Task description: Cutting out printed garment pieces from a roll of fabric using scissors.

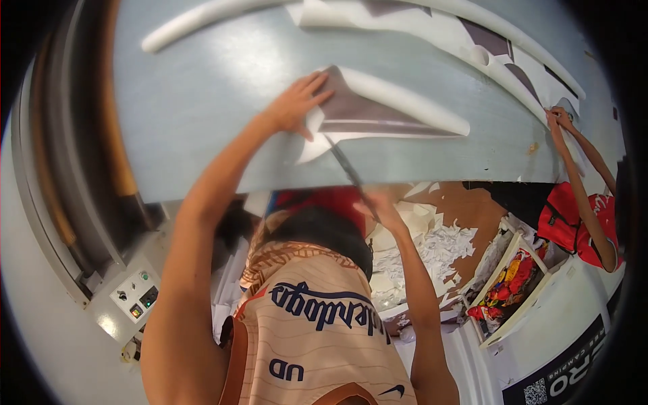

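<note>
On the pale blue-grey table point(223, 145), the left hand point(297, 102) lies spread upon the left end of a partly rolled, brown-and-white paper-like sheet point(361, 104), below which the right hand point(382, 209) grips a long dark tool point(345, 162), probably for trimming, which next requires steady pressing.

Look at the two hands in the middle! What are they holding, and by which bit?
The right hand holds a long, dark, blurred tool by its near end. The left hand lies spread on the sheet, not gripping it.
</note>
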A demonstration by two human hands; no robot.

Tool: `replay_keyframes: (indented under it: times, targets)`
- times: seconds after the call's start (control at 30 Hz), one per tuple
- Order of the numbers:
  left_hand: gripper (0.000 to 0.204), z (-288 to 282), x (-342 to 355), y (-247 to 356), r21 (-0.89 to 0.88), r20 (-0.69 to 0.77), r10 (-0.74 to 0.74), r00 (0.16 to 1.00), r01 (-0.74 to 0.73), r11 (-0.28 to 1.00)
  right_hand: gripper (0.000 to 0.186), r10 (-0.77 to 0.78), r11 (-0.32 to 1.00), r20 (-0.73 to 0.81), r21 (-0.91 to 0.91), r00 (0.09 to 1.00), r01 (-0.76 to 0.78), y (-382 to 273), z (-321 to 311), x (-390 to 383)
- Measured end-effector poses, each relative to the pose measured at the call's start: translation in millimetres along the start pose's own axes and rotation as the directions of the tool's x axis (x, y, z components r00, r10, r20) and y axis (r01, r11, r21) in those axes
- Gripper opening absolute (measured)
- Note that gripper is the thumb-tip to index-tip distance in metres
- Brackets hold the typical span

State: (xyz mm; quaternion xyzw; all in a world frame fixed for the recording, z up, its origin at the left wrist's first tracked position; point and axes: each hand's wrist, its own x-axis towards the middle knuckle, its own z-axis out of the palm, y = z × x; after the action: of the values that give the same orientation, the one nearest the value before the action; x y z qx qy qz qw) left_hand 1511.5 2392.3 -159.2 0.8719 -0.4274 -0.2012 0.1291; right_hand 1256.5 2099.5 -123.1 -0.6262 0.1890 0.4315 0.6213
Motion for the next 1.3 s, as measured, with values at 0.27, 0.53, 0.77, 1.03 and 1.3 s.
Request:
replay_keyframes:
  times: [0.27, 0.53, 0.77, 1.03, 1.3]
  targets:
    - [0.134, 12.2, 5.4, -20.5, -0.149, -0.108, 0.125, 0.986, -0.14, 0.979, 0.054, -0.121, 0.984, -0.168, -0.149, 0.978, 0.096, 21.6, 32.7, 17.3]
    - [0.112, 30.6, -21.2, -28.3, -0.015, -0.223, 0.084, 0.971, -0.089, 0.996, 0.055, -0.05, 0.994, -0.198, -0.102, 0.979, 0.03, 13.1, 48.6, 15.5]
    - [0.115, 34.7, -13.4, -27.5, -0.041, -0.221, 0.031, 0.975, -0.042, 0.998, 0.05, -0.044, 0.997, -0.287, 0.041, 0.957, 0.058, 19.5, 74.0, 25.5]
    - [0.122, 43.6, -21.9, -32.7, -0.092, -0.232, 0.022, 0.972, -0.044, 0.995, 0.044, 0.013, 0.984, -0.321, 0.173, 0.947, 0.046, 32.9, 113.8, 36.0]
    - [0.127, 56.8, -18.7, -33.0, -0.051, -0.254, 0.061, 0.965, -0.076, 0.996, 0.038, 0.085, 0.872, -0.399, 0.474, 0.913, 0.126, 44.4, 182.3, 54.2]
